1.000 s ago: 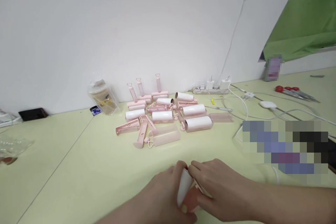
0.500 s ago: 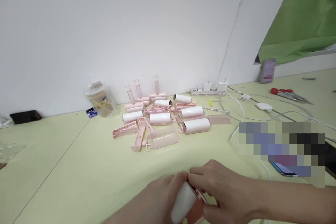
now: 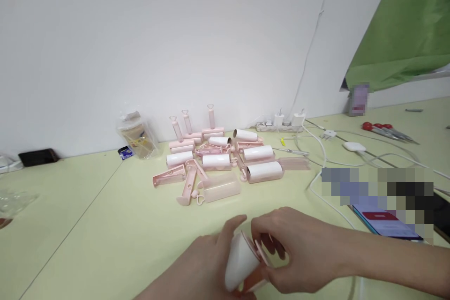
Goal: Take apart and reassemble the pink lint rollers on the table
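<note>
Nearest us, our left hand [image 3: 206, 265] wraps round a white roll [image 3: 240, 264], one digit lifted clear of it, while our right hand [image 3: 295, 251] grips a pink end piece [image 3: 263, 253] at the roll's right end; some of the finger contact is hidden. The roll leans between both hands, low over the near middle of the desk [image 3: 112, 229], and a reddish-pink part shows below it; we cannot tell how the pink parts join.

With that digit raised, a loose hold could let the smooth roll twist or slip out. If we press the end piece on crookedly, its thin edge could bend or the roll's rim could dent. A dropped roll could run right towards the lit phone [image 3: 386, 222] or the white cable [image 3: 332, 204].

The pale green desk has a seam towards the left. Farther back lie a clear pink cover [image 3: 221, 189], more white rolls [image 3: 265, 171] and pink frames; small pink rollers stand near the wall [image 3: 183, 42]. A bagged cup [image 3: 138, 137] is to their left, a power strip [image 3: 265, 127] to their right. Red-ended tools [image 3: 367, 126] lie far right, beneath a green cloth [image 3: 397, 33].
</note>
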The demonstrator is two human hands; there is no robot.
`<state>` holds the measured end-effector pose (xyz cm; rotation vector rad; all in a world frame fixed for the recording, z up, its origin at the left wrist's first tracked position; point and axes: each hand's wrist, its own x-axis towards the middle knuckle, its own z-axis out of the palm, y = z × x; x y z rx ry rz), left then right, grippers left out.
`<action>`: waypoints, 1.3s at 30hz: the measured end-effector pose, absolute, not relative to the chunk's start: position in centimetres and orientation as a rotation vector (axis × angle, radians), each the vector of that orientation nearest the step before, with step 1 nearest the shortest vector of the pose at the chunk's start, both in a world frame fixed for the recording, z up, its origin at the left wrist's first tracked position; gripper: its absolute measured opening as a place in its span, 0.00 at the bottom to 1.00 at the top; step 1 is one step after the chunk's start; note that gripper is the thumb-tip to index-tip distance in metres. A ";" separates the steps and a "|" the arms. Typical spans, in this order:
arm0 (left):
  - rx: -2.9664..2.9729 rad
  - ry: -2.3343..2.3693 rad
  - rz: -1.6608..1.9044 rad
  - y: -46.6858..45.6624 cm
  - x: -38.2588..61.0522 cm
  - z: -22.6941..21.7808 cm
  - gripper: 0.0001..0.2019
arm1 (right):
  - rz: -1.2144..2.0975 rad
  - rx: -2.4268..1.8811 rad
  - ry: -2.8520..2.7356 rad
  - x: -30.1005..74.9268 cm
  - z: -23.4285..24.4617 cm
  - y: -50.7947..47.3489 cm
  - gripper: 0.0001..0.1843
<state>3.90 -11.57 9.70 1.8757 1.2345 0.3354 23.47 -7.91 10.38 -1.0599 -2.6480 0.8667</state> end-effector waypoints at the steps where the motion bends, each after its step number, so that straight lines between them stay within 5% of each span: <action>1: 1.871 1.259 0.356 -11.6 3.8 9.5 0.36 | 0.849 -1.121 -2.636 23.5 10.6 -7.7 0.11; 4: 1.844 1.292 0.446 -11.5 3.8 9.2 0.23 | 0.982 -1.204 -2.569 23.7 10.8 -7.1 0.21; 7: 1.793 1.249 0.518 -11.1 4.0 8.8 0.16 | 1.250 -1.184 -2.414 23.9 10.2 -6.5 0.18; 15: 1.463 1.006 1.045 -9.5 5.8 6.6 0.24 | 1.717 -0.655 -1.766 22.5 5.0 -6.5 0.23; 17: 1.670 1.005 0.970 -8.8 5.3 6.6 0.35 | 1.753 -0.582 -1.615 22.5 4.1 -6.1 0.22; 20: 2.254 1.230 0.751 -6.4 3.5 6.9 0.56 | 1.624 -0.715 -1.587 23.7 3.9 -5.1 0.24; 21: 2.403 1.325 0.654 -5.3 2.8 6.9 0.56 | 1.533 -0.794 -1.596 24.2 4.1 -4.7 0.23; 25: 2.692 1.513 0.331 -1.7 1.3 6.3 0.31 | 1.223 -0.954 -1.607 25.9 5.1 -3.7 0.20; 28: 2.760 1.393 0.253 -1.9 1.8 5.7 0.23 | 1.051 -0.991 -1.633 26.2 5.4 -3.6 0.19; 39: 1.325 1.029 0.908 -9.9 3.2 -0.2 0.42 | 0.638 -0.767 -2.261 24.5 5.4 -5.8 0.12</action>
